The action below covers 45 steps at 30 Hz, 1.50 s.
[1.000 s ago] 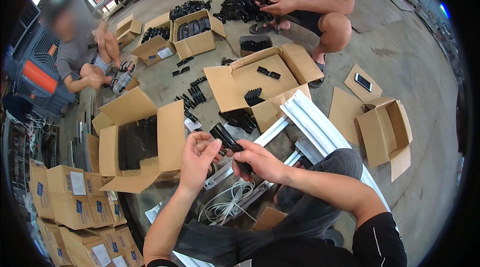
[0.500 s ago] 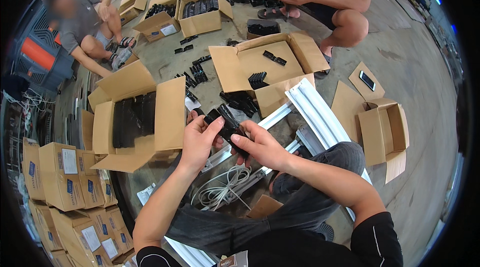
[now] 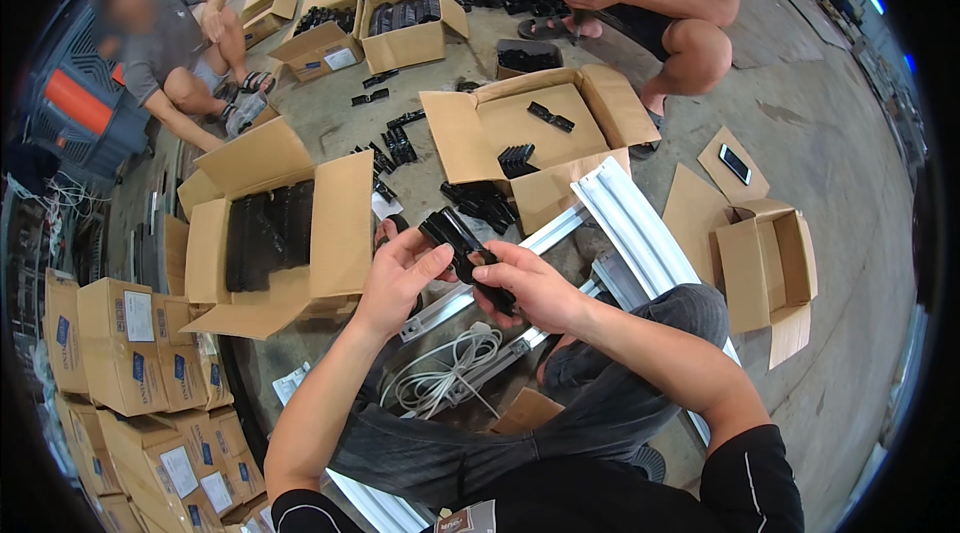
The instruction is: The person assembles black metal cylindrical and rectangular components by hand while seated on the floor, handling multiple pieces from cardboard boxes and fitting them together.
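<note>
Between my two hands are glossy black plastic pieces (image 3: 453, 231), long and ribbed, held at a tilt in front of my knees. My left hand (image 3: 400, 278) pinches their upper left part, while my right hand (image 3: 535, 285) grips the lower right end. Just beyond lies a pile of similar black pieces (image 3: 482, 203). Behind it stands an open carton (image 3: 455, 141) with a lone black piece (image 3: 550, 116) and a short row of pieces (image 3: 516, 161) in it. To the left, another open carton (image 3: 342, 223) holds tightly packed black pieces (image 3: 270, 238).
White metal profiles (image 3: 640, 233) and a coiled white cable (image 3: 450, 368) lie by my legs. A small open carton (image 3: 755, 268) and a phone (image 3: 734, 162) are at right. Stacked cartons (image 3: 120, 353) stand at left. Two people (image 3: 690, 3) squat beyond, one handling black pieces.
The black pieces in my hands have turned slightly, their lower end swinging right. My left thumb and right fingers have shifted on them.
</note>
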{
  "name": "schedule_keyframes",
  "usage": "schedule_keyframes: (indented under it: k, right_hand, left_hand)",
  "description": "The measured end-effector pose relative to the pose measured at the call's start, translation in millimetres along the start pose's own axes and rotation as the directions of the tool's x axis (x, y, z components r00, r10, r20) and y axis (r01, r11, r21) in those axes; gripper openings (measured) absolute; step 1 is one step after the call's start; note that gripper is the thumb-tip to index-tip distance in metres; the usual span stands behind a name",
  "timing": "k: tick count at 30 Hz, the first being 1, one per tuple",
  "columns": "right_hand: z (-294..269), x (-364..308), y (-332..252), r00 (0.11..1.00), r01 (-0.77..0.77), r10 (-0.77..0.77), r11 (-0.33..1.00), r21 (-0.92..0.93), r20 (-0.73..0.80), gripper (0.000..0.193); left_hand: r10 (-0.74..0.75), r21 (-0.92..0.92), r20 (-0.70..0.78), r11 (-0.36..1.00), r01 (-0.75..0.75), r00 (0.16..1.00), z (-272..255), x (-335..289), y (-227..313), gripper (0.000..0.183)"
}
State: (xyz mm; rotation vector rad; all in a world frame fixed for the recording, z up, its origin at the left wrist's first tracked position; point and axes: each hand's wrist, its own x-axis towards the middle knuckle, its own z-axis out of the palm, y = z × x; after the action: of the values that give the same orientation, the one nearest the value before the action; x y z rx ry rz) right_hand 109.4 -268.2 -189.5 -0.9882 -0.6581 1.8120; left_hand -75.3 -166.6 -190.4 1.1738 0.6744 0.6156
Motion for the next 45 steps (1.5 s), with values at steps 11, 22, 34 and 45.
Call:
schedule_keyframes:
  k: [11,22,34,45]
  right_hand:
    - [7,1,8,0.992,0.109,-0.119,0.97,-0.218,-0.034,0.041]
    - [6,5,11,0.97,0.165,-0.208,0.944,-0.286,-0.126,0.042]
    - [5,5,13,0.987,0.132,-0.151,0.96,-0.245,-0.06,0.028]
    - [1,7,15,0.993,0.102,-0.115,0.946,-0.309,-0.024,0.032]
  left_hand:
    - [-0.018,-0.097,0.076,0.995,0.025,0.997,0,-1,-5,0.029]
    - [-0.011,-0.118,-0.034,0.993,0.007,0.999,6,-2,-5,0.026]
    - [-0.009,-0.139,-0.079,0.99,-0.002,0.997,2,-2,-6,0.025]
    - [-0.05,-0.102,-0.034,0.994,0.047,0.998,-2,-2,-6,0.025]
